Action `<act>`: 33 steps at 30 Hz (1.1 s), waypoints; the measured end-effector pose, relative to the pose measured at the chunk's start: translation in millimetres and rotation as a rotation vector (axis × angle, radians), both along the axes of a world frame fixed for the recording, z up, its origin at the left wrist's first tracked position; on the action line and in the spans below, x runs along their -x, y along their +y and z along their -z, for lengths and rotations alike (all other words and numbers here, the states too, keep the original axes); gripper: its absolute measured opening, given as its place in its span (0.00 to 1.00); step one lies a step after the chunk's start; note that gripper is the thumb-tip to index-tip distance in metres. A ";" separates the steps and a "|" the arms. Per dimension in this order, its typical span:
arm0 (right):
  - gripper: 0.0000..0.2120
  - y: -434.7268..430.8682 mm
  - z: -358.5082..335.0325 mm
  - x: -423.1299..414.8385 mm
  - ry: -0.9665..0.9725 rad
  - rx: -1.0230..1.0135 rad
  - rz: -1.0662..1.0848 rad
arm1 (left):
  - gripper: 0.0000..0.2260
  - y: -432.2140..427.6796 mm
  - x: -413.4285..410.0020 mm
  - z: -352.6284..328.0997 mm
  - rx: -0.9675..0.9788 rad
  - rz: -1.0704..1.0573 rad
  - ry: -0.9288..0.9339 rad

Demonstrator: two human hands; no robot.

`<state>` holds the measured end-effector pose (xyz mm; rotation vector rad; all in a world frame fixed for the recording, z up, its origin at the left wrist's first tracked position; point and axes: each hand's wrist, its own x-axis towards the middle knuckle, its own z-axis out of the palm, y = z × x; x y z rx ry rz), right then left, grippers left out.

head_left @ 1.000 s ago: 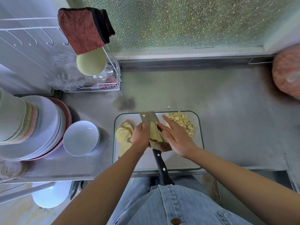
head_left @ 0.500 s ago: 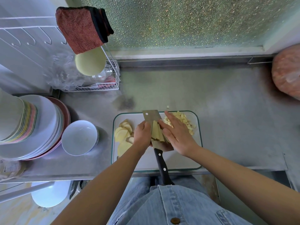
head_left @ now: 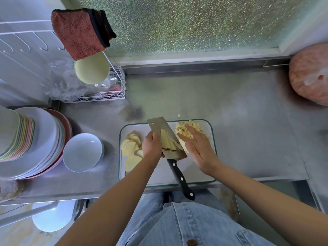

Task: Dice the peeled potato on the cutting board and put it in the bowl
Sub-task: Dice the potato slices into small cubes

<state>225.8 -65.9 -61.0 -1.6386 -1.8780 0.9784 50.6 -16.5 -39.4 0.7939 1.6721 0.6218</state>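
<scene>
**Strips on the blade, dice piling up at the board's far right corner**

We start at the left edge of the steel counter [head_left: 248, 130], where a tall stack of plates [head_left: 35, 139] stands. Just beside it, on its right, sits the white bowl [head_left: 83, 153], and there is no potato in it.

Moving right, we reach the glass cutting board [head_left: 195, 174] at the counter's near edge. Pale potato slices [head_left: 130, 148] lie fanned along its left side.

Next comes the left hand [head_left: 152, 147]. Its fingers are curled against the left edge of the cleaver [head_left: 157, 124], and we cannot tell whether they truly grip it or only steady it.

The broad blade lies across the middle of the board, and its black handle juts out over the near edge of the counter. On the flat of the blade rest long potato strips [head_left: 167, 142], side by side.

Right of the blade, the right hand [head_left: 197, 148] is flat with its fingers straight and together. It holds nothing, and its palm is down over the heap of diced potato [head_left: 184, 126] in the board's far right corner. The fingertips touch the dice.

At the counter's far right edge sits a round pinkish bundle [head_left: 308, 73], well apart from the board.
</scene>
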 end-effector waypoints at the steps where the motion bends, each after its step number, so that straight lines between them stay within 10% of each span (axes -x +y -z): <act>1: 0.25 -3.0 -1.1 -0.5 0.009 -0.005 -0.020 | 0.11 0.5 0.5 1.3 -0.001 -0.019 0.004; 15: 0.21 -0.7 -7.2 -9.5 -0.235 -0.081 -0.019 | 0.11 0.7 5.2 3.4 0.036 -0.074 -0.028; 21: 0.01 9.1 -9.7 0.8 -0.247 -0.196 0.111 | 0.11 -1.1 5.0 0.4 0.036 -0.052 -0.026; 33: 0.11 3.2 -27.0 26.8 -0.135 -0.050 0.024 | 0.09 -5.5 9.7 4.8 -0.035 -0.031 0.063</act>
